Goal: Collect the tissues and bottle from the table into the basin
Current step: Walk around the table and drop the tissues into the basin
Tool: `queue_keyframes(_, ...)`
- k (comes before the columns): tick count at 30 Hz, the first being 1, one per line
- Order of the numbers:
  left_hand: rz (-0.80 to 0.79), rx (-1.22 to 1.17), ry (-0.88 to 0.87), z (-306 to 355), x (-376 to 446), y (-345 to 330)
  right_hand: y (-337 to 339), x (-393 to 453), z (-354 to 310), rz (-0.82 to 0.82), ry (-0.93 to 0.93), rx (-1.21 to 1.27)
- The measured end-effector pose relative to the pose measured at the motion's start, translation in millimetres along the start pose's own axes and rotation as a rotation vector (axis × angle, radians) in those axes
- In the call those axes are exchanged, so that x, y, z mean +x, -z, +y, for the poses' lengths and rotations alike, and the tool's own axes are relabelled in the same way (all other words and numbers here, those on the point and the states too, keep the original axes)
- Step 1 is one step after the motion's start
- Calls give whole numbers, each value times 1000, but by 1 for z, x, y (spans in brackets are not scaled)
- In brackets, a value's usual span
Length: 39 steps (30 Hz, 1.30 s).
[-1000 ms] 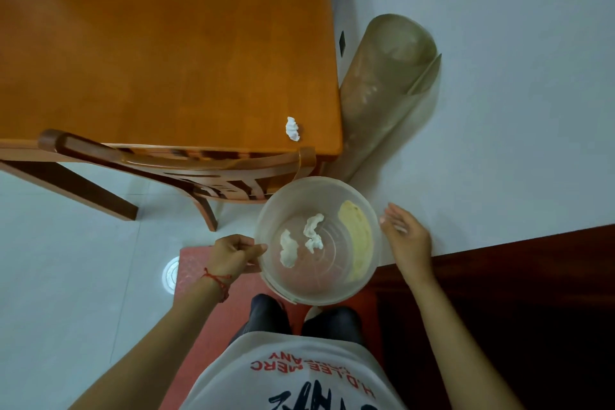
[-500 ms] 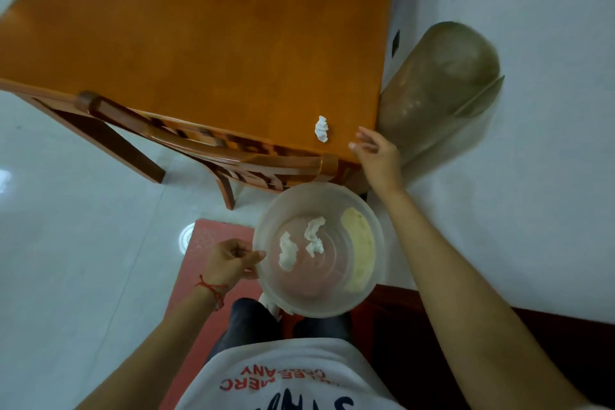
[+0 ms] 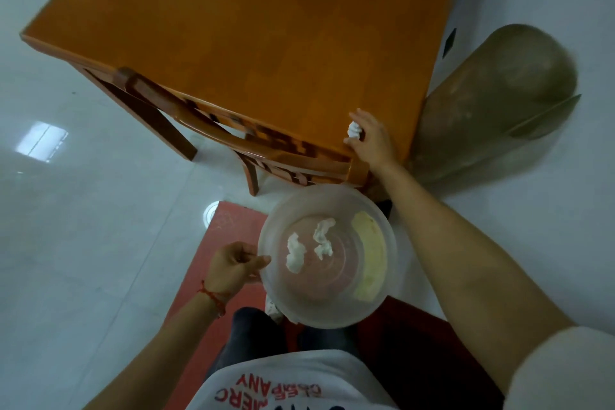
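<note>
A clear plastic basin (image 3: 336, 200) hangs in front of my body, and my left hand (image 3: 233, 266) grips its left rim. Inside lie two crumpled white tissues (image 3: 309, 246) and a pale yellow bottle (image 3: 371, 256) along the right wall. On the near right corner of the orange wooden table (image 3: 266, 27) sits one more crumpled white tissue (image 3: 353, 129). My right hand (image 3: 372, 140) is closed around that tissue, fingers and thumb touching it on the tabletop.
A wooden chair (image 3: 213, 130) is tucked under the table's near edge, just above the basin. A large brownish rolled mat (image 3: 492, 103) leans against the white wall right of the table. A red mat (image 3: 226, 236) lies on the pale tiled floor under my feet.
My right hand has moved from beside the basin up to the table corner and closed on the tissue. The basin stays in my left hand.
</note>
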<state>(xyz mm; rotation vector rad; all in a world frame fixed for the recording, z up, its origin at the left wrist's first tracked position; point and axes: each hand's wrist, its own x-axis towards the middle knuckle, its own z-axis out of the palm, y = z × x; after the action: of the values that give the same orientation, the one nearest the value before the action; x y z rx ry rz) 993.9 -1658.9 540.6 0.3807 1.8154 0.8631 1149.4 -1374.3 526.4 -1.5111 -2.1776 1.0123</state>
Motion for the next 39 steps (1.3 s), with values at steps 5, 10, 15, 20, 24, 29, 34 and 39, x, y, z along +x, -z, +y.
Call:
queue_keyframes(5,22,-1,2,0,-3,-1,-4,3,6,43,13,-66)
queue_keyframes(10,22,11,2,-1,-3,-5,4,-20,7,98,-51,113)
queue_keyframes(15,22,24,0,-3,-6,-6,17,-74,5,261,-66,247)
queue_keyframes(20,26,7,5,-6,-10,-6,23,-146,3,378,-189,431)
queue_keyframes(24,24,-5,2,-9,-14,-5,10,-197,1,309,-235,490)
queue_keyframes(29,28,-32,-9,-13,-21,-3,-4,-229,3,75,-209,371)
queue_keyframes(34,48,-48,-19,-20,-29,0,5,-244,17,185,-123,162)
queue_keyframes(39,77,-91,-21,-31,-41,6,11,-250,30,146,-369,315)
